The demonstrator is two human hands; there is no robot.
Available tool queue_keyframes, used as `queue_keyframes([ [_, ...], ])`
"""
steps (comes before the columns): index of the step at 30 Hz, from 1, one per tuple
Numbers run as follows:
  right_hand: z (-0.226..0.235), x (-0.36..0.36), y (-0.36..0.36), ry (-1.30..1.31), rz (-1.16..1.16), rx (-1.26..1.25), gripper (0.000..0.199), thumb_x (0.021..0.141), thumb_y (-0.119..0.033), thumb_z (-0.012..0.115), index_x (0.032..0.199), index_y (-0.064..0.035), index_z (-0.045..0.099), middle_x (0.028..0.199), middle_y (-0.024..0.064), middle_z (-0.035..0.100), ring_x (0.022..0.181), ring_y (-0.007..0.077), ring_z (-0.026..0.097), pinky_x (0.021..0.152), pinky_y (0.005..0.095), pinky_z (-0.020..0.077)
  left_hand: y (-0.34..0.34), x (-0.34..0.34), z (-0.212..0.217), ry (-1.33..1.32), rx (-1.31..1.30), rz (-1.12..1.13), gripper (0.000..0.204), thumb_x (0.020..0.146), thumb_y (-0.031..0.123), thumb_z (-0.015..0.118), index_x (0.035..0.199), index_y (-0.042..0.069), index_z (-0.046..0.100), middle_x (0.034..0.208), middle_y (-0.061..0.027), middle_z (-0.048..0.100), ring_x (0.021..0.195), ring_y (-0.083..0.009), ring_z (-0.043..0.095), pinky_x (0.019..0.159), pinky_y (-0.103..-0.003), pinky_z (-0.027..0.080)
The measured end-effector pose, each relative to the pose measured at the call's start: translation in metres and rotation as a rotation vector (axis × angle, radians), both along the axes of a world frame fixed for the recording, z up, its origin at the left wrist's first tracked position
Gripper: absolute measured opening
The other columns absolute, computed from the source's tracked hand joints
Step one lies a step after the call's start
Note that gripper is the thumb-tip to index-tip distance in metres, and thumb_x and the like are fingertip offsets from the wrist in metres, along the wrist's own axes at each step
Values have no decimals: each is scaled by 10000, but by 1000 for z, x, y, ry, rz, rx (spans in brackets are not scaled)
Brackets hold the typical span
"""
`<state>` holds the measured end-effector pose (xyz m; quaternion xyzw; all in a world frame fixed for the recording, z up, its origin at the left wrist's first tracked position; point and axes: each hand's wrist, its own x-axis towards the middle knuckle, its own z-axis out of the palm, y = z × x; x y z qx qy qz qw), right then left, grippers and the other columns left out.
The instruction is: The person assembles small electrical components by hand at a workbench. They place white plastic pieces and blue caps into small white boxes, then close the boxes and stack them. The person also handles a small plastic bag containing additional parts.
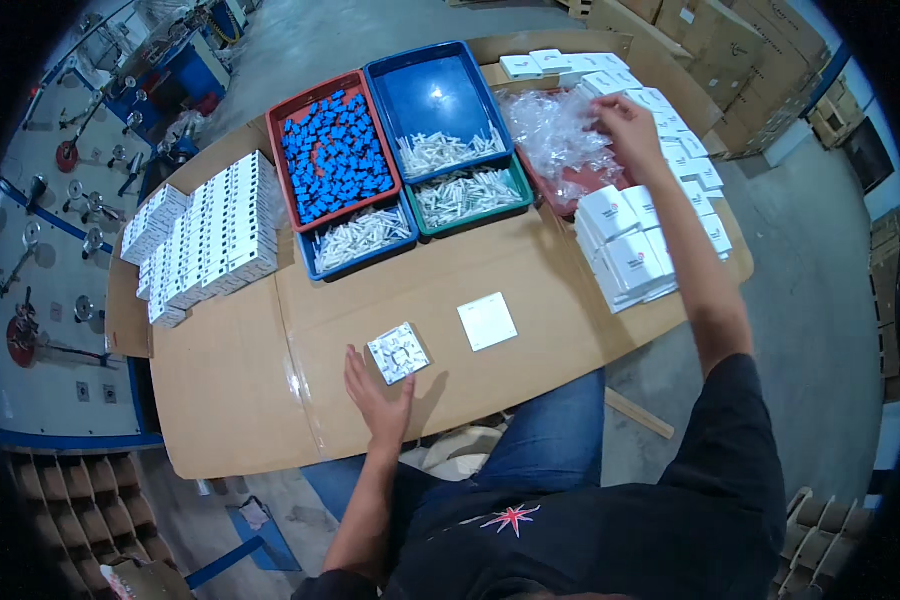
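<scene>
My left hand [378, 402] lies by the table's near edge, fingers and thumb spread around the near side of a square white piece [398, 353] with a patterned, uneven top. To its right a thin, flat white square plate [487, 321] rests on the cardboard. My right hand [625, 128] is stretched out to the far right, over a red tray [610, 178]. Its bent fingertips pinch at the edge of a heap of clear plastic bags [550, 130] in that tray.
A red tray [272, 120] holds small blue parts; blue [440, 85] and green [473, 226] trays beside it hold white plugs. Stacked white boxes [215, 235] stand at the left, more white square pieces [630, 255] at the right. Large cartons [715, 50] stand behind.
</scene>
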<state>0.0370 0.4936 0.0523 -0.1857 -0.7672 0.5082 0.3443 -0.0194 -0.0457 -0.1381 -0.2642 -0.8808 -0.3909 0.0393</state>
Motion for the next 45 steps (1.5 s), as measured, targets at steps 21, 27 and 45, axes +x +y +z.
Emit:
queue_keyframes([
  [21, -59, 71, -359, -11, 153, -523, 233, 1015, -70, 608, 1226, 30, 609, 971, 91, 732, 831, 131, 705, 739, 247, 557, 32, 52, 105, -405, 732, 21, 247, 1078, 203, 578, 941, 15, 662, 728, 77, 505, 650, -16, 411, 564, -210, 308],
  [27, -67, 68, -378, -163, 467, -598, 168, 1004, -108, 656, 1076, 39, 694, 823, 98, 727, 702, 125, 676, 656, 247, 545, 23, 47, 105, -401, 804, 46, 270, 1072, 221, 591, 973, -5, 701, 715, 29, 583, 639, -43, 477, 551, -237, 348],
  [45, -72, 72, -362, -88, 283, -612, 156, 998, -118, 664, 1031, 29, 706, 790, 82, 710, 632, 88, 608, 580, 237, 491, 11, 40, 110, -1023, 794, -122, 252, 999, 246, 688, 1116, 24, 667, 1005, -67, 720, 746, -107, 640, 667, -265, 520],
])
